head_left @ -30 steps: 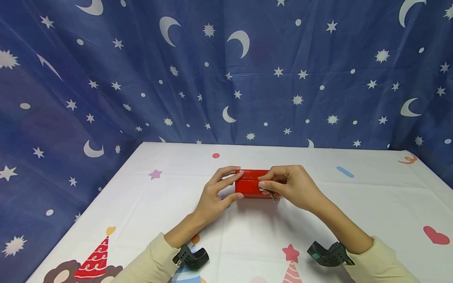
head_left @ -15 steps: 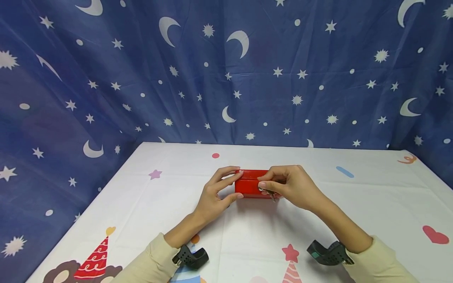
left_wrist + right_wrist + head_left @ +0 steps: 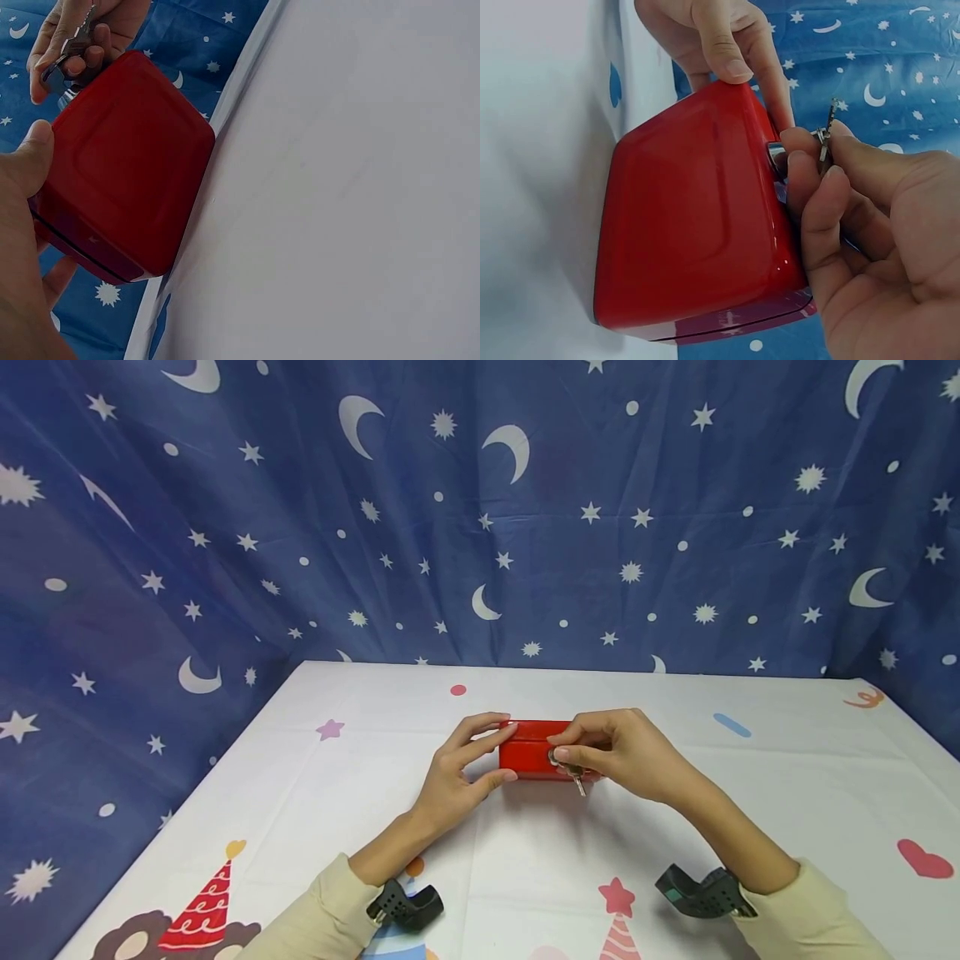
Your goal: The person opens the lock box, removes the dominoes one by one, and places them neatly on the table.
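A small red metal box [image 3: 525, 757] with rounded corners sits on the table, its lid line closed. My left hand [image 3: 450, 781] grips the box's left end, thumb on the near side and fingers over the top. At the right part of the box, my right hand [image 3: 633, 760] pinches a key at the round silver lock [image 3: 778, 160]. The key's head is mostly covered by thumb and fingers. From its ring a second key [image 3: 580, 785] dangles below the right fingers; the right wrist view shows its toothed blade [image 3: 832, 114] too.
A white tablecloth [image 3: 375, 777] with printed stars, hearts and party hats covers the table. Behind and to the left hangs a blue curtain [image 3: 420, 560] with moons and stars. Black wrist bands [image 3: 405, 906] are worn on both forearms.
My right hand has shifted and turned slightly at the lock, and the right forearm has moved a little rightward. The dangling key shows more clearly. The left hand and box stay put.
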